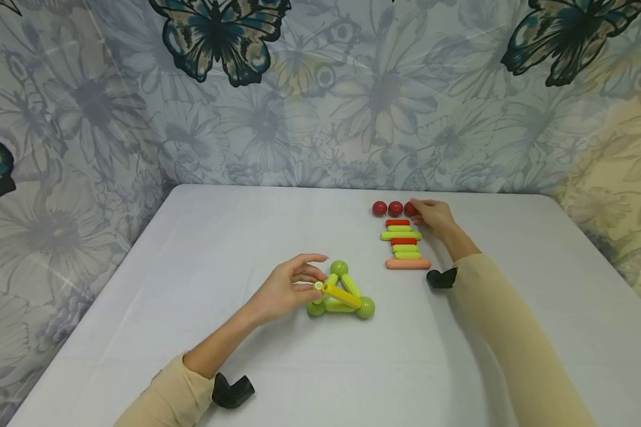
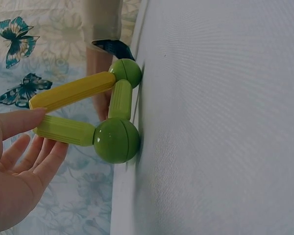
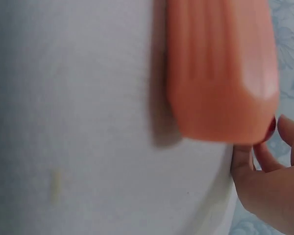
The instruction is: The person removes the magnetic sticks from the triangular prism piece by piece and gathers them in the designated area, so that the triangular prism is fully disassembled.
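A triangle of green balls and light-green sticks lies on the table; one green ball (image 1: pixel 365 308) marks its near right corner. From that corner a yellow stick (image 1: pixel 343 295) slants up toward my left hand (image 1: pixel 285 290). In the left wrist view, a light-green stick (image 2: pixel 68 131) rises from the nearer green ball (image 2: pixel 116 140). My left thumb and fingers pinch its upper end, beside the tip of the yellow stick. At the back, my right hand (image 1: pixel 435 216) grips the rightmost red ball (image 1: pixel 409 209), which fingers partly cover in the right wrist view.
Two other red balls (image 1: pixel 395 208) sit left of the gripped one. Below them lie several red and light-green sticks (image 1: pixel 400 236) in a column, with an orange stick (image 1: pixel 408 264) nearest me. Patterned wall covering (image 1: pixel 320 118) stands behind the white table (image 1: pixel 219 225).
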`<state>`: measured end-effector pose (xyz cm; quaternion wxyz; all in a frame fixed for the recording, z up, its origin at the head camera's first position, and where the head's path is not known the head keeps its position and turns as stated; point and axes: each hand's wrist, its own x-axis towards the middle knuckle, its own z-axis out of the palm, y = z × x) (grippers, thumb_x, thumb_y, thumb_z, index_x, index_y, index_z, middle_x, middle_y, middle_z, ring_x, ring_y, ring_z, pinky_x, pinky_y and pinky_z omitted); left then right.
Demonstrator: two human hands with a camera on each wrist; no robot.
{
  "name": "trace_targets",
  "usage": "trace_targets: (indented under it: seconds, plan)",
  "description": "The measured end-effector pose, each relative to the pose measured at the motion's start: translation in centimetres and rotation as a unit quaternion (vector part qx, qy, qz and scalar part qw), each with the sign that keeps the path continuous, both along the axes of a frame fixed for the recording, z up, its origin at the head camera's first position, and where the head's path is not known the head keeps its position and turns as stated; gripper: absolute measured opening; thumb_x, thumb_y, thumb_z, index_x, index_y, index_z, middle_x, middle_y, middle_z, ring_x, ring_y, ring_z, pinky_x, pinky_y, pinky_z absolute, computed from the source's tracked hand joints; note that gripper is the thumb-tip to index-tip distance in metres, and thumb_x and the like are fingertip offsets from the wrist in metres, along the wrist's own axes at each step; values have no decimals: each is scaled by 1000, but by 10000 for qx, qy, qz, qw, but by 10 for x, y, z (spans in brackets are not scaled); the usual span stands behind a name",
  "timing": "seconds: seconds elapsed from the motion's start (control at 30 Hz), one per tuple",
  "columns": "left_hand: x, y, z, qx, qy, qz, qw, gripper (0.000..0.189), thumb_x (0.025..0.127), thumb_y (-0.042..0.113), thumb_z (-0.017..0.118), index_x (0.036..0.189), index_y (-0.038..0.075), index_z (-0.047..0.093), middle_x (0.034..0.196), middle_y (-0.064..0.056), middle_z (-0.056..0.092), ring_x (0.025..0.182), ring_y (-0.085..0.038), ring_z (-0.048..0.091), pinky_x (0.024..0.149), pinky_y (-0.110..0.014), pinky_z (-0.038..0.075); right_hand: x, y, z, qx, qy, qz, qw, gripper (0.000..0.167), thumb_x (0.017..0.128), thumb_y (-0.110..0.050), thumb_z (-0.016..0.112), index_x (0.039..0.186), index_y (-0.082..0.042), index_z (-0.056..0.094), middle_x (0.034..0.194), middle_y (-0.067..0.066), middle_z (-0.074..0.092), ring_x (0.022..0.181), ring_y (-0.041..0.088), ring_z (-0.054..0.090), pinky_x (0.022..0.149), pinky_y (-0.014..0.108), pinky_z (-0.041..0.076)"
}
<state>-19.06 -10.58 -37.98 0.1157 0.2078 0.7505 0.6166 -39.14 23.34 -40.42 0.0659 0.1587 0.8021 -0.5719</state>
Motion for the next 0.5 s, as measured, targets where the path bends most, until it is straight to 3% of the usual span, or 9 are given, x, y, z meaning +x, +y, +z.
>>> trace_targets:
  seconds: [0.27, 0.5]
  plan:
    - [0, 1, 1, -35, 2, 32, 10000, 59, 84, -11, 66, 137, 6, 46, 112, -12, 60, 107, -25, 57, 89, -31, 49, -1, -1, 0, 48, 76, 28, 10000, 60, 99, -35, 51, 143, 3, 38, 114, 12, 51, 66, 4, 56, 64, 15, 50]
    - [0, 1, 1, -78, 9, 16, 10000, 60, 84, -10, 66, 138, 5, 45, 113, -15, 59, 107, -25, 58, 90, -31, 49, -1, -2, 1, 181, 70, -7, 9998, 63, 100, -40, 46, 147, -1, 31, 113, 12, 48, 65, 6, 54, 64, 15, 50]
